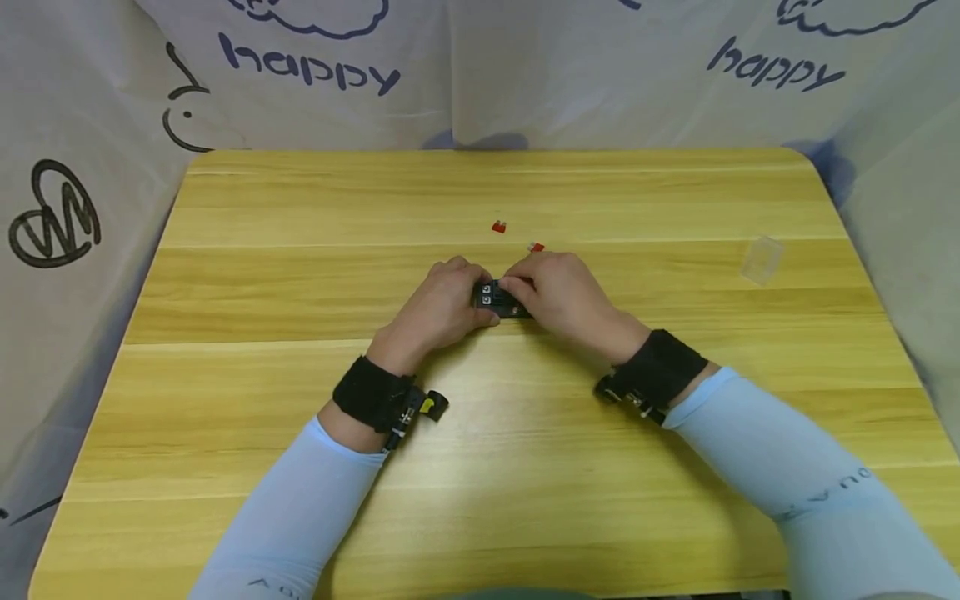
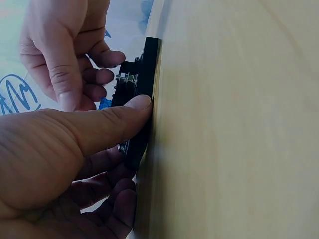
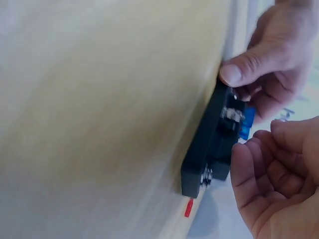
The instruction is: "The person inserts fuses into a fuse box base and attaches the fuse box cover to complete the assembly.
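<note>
A black fuse block with metal terminal screws is held low over the table, close to its surface. My left hand grips its left end, thumb along the near side in the left wrist view. Two blue fuses stick out of the block's top in the right wrist view. Over the block's right part, my right hand has its fingers bent and its thumb near the index finger. Its fingertips are close to the blue fuses; I cannot tell whether they pinch anything.
Two red blade fuses lie on the wooden table beyond the hands: one red fuse farther back, another red fuse beside the right knuckles. A small clear plastic box is at the right. White printed cloth hangs behind the table.
</note>
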Available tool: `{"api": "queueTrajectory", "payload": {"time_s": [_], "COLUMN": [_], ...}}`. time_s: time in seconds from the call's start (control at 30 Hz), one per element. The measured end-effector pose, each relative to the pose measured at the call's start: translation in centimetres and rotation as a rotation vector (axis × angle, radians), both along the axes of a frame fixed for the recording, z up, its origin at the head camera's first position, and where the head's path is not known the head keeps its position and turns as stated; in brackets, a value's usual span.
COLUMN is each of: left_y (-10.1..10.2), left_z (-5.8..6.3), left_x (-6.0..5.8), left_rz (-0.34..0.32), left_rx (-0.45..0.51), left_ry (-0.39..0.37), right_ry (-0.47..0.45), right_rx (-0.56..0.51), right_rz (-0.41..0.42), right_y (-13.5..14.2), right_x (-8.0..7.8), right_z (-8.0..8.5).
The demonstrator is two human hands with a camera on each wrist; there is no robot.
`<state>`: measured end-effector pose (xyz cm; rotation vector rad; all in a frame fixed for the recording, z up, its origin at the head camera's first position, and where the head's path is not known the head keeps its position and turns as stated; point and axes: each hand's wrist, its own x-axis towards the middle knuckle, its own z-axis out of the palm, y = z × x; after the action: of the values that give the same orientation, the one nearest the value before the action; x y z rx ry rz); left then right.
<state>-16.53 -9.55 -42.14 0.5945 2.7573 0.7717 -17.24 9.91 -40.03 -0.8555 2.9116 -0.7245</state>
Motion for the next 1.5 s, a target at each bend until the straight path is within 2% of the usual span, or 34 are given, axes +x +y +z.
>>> {"api": "queueTrajectory", "payload": {"time_s": [0.13,0.37,0.63,0.87,1.03,1.5], "left_y": [0.1,0.1,0.0,0.0,0.2,0.2], "left_z": [0.1,0.1,-0.1,-0.3,-0.3,-0.1], "left_x": [-0.1,0.0,0.0,0.1,0.2,0.1], "left_rz": [0.002,0.012,0.017,0.031,0.024,0.031], "left_rx": [-0.016,-0.017,-0.022,-0.015,-0.011,-0.015], "left_ry": [0.002,-0.006,-0.017,-0.027,-0.023,-0.017], "right_ry": [-0.021,0.028,-0.02,-0.105,-0.145,-0.24], "right_rx": [-0.038,-0.043,-0.003,0.114,0.143,0.147], "right_rz": [-0.068,-0.147,-0.159,-0.151,-0.144,-0.174], "right_y": [1.0,2.5,2.1,1.1,1.4,2.6], "right_x": [-0.8,-3.4,-6.5,-9.1,-9.5,-8.8], "right_z": [0.7,2.0,2.8,1.9,1.0,-0.3]}}
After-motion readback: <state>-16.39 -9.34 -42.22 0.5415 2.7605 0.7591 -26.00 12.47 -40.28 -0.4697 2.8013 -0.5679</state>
